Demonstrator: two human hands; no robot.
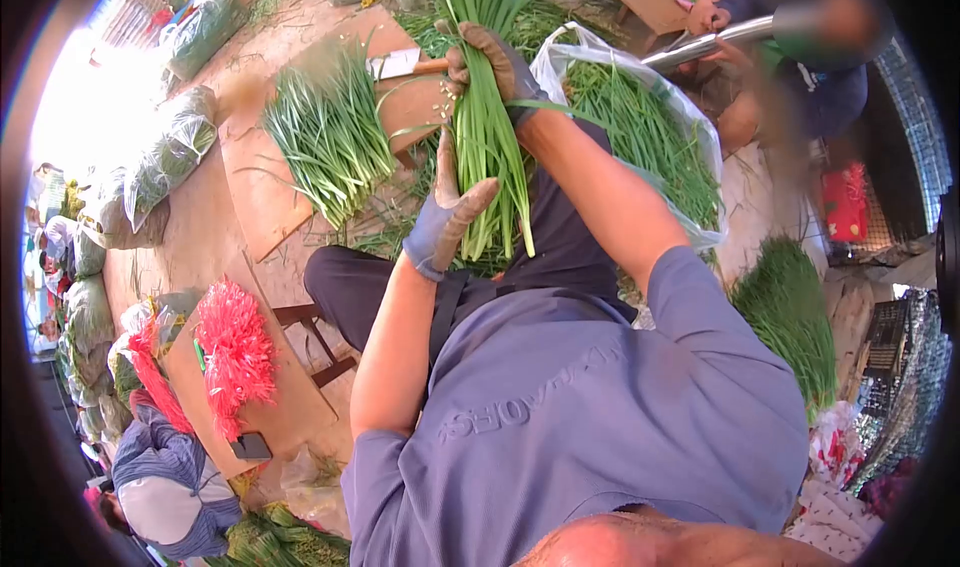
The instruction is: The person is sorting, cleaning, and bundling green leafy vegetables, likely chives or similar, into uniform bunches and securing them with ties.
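Note:
A long bunch of green garlic chives [485, 137] lies across my lap, white stem bits scattered beside it. My right hand [505, 65], in a dirty glove, wraps round the bunch near its upper part. My left hand [450, 212], in a grey-blue glove, has its fingers stretched out along the bunch's left side, thumb apart. A knife with a wide blade [395, 63] and a wooden handle [432, 65] sits just left of my right hand's fingers, over a board [415, 107]. To the left, a thick pile of cut chives [330, 132] rests on the boards.
A clear plastic bag [715, 157] full of loose greens stands at my right. Red ties [237, 352] cover a low board [290, 417] at left. Packed bags [175, 152] line the left side. Another person's hands [710, 17] work at upper right; another person [170, 477] is at lower left.

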